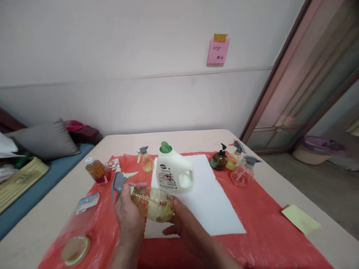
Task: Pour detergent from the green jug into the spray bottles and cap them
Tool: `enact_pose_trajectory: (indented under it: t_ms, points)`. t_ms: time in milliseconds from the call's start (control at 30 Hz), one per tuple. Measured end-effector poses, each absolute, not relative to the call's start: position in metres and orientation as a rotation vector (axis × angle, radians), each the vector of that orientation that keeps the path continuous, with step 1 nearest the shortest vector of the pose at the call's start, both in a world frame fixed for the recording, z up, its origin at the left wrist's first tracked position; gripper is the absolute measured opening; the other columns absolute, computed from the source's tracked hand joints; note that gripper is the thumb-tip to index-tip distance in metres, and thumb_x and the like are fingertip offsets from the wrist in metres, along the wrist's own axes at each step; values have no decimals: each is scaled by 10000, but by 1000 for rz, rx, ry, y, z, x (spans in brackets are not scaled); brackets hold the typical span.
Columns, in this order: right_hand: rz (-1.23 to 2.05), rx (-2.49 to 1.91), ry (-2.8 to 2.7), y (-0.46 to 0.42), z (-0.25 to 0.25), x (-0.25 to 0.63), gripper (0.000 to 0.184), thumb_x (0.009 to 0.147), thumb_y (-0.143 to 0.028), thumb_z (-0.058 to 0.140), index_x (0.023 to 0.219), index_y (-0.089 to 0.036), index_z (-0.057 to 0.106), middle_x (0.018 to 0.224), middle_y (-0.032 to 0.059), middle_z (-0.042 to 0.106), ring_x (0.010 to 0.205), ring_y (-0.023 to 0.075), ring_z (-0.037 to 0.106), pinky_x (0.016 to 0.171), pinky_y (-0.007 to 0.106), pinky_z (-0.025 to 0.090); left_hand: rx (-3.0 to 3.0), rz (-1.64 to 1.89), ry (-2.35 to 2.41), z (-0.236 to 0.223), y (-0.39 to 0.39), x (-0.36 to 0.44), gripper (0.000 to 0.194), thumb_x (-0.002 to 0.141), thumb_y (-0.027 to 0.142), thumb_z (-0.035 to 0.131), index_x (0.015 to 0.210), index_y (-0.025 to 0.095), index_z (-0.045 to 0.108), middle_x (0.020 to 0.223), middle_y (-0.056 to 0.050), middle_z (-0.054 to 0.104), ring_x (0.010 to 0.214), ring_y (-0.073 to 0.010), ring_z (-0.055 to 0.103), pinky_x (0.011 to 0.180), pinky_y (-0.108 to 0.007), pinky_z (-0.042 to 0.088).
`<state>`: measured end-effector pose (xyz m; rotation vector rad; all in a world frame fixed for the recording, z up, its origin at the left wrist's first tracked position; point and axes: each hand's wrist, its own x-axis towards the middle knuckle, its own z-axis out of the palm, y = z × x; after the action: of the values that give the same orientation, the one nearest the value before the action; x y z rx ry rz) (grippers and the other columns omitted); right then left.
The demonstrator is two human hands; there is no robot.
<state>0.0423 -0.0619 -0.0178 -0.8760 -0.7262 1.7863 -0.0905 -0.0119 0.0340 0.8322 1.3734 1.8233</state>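
A clear spray bottle [153, 203] with some yellowish liquid or residue lies on its side in the air, its grey trigger head to the left. My left hand [128, 209] wraps round its neck end. At the base, my right hand [183, 216] grips it from the right, partly hidden behind the bottle. Just beyond stands a white detergent jug [174, 168] with a green cup-like piece [165, 147] in its mouth. The jug rests on a white sheet [207, 201].
Red plastic [258, 224] covers much of the table. A small spray bottle [147, 161] and an amber bottle [97, 171] stand left; a dark pump bottle [219, 160] and clear spray bottle [243, 175] stand right. A round lid [75, 250] and yellow notes [300, 218] lie nearer.
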Motion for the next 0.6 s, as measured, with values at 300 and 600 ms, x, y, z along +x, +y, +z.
enact_pose_trajectory:
  t_ms: [300, 600]
  points:
    - [1880, -1061, -730, -55, -27, 41, 775, 830, -800, 353, 1149, -148, 623, 904, 122, 705, 657, 175, 656, 545, 266, 419, 727, 1781, 1408, 33, -8, -94, 266, 831, 424, 514, 766, 182, 604, 756, -85, 733, 734, -234, 697, 700, -335, 527]
    - [1836, -1073, -674, -54, -28, 37, 707, 837, -761, 398, 1082, -142, 637, 824, 90, 704, 564, 137, 609, 542, 260, 393, 698, 1761, 1418, 33, -8, -95, 282, 841, 437, 506, 787, 184, 618, 800, -73, 743, 761, -227, 699, 711, -326, 524]
